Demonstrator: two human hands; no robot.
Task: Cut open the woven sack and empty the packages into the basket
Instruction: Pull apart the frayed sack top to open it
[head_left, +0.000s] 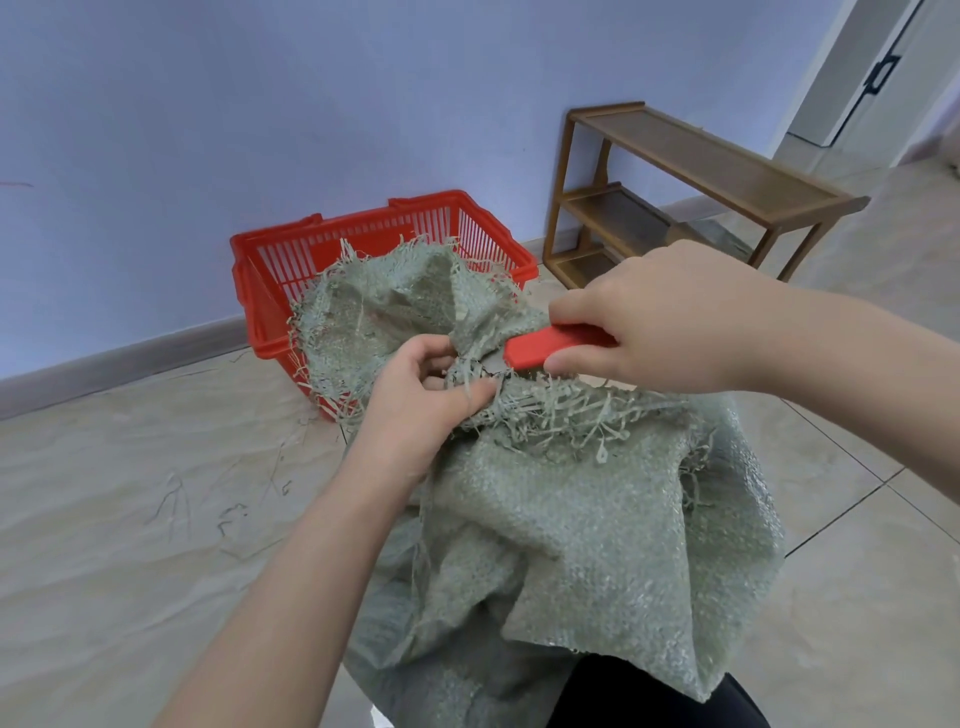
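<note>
Tiled floor (130, 493): pale, runs to lilac wall.
Woven sack (571, 530): grey-green, crumpled on floor in near foreground. Neck bunched between both hands, frayed top flap fanned out in front of basket, covering part of its near rim.
Wooden shelf rack (701, 171): three tiers, against wall, right of basket.
Red basket (270, 260): slatted plastic, on floor by wall, behind sack.
Right hand (660, 322): fingers wrapped round red utility knife (545, 345), tip at bunched neck.
Left hand (421, 400): fingers curled, pinching bunched neck.
Loose strands (228, 514): scattered on floor, left.
</note>
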